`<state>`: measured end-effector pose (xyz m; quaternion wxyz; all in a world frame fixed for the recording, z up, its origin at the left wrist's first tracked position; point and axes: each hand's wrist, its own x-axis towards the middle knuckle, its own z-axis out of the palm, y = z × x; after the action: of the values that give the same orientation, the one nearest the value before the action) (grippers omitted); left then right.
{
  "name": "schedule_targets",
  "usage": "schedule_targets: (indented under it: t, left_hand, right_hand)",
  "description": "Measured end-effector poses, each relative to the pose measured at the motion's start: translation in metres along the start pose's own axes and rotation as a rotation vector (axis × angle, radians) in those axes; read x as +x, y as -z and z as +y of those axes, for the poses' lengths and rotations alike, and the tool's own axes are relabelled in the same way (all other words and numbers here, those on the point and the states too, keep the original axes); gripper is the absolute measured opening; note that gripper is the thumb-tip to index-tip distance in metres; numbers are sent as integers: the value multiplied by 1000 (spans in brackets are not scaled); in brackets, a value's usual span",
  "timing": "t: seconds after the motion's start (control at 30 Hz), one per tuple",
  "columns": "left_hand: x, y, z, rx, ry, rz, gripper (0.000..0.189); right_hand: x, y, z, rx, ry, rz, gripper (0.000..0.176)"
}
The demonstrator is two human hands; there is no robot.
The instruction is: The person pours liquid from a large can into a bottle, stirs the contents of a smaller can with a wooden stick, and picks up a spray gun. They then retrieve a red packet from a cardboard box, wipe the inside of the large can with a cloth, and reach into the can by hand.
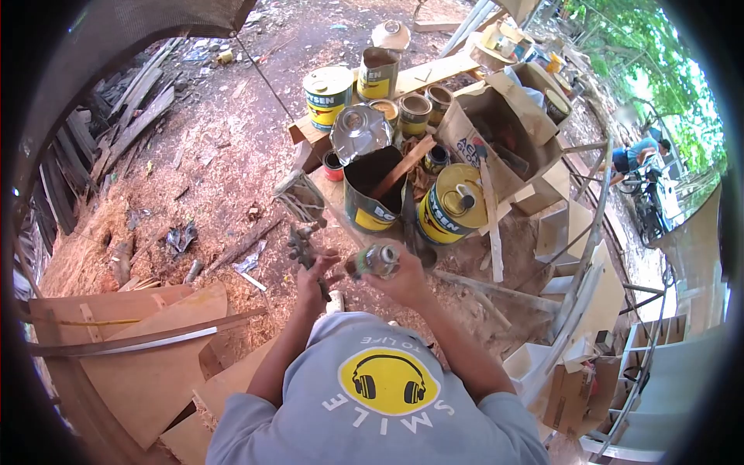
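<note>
My right hand (404,280) is closed around a small glass bottle (380,261), tilted with its mouth toward the upper right. My left hand (316,273) is just to the left of the bottle, its fingers wrapped round a dark, lumpy object (301,245) that I cannot make out clearly. A gap shows between the two hands. Just beyond them stand a large open can (372,219) with a stick in it and a closed yellow-and-green paint can (449,203) with a spout on its lid.
More cans (328,97) stand on and beside a plank (426,75). An open cardboard box (504,116) is at the upper right. Curved wooden panels (155,333) lie at lower left. Another person (642,151) is far off at right.
</note>
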<state>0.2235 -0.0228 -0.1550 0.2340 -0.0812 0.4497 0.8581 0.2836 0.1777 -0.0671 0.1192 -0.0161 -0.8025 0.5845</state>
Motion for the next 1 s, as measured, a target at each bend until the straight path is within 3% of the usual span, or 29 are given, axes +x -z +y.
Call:
schedule_targets:
  t: [0.13,0.23,0.37,0.47,0.77,0.87,0.97,1.0]
  left_hand:
    - [0,18,4,151,61,178,14]
    - [1,44,13,209,92,5,12]
    - [-13,32,14,391,-31,228,11]
    - [-19,48,7,495,-131,263,16]
    - [-45,26,35,969,-388,175,15]
    - [-47,11,42,1077,-535,101,11]
    - [-48,14,36,1127,-550,59,10]
    - [-46,19,31,1132,-550,39,13]
  right_hand:
    - [3,8,38,-140,-59,94,57]
    - [7,6,79,-316,-86,173,56]
    - [12,8,108,-431,-273,285,56]
    - [14,14,114,-342,-265,241,56]
    - [11,18,122,-299,-135,161,60]
    - [8,21,107,-442,-75,211,62]
    - [8,31,27,-520,79,303,60]
    - [10,30,4,-410,143,305,53]
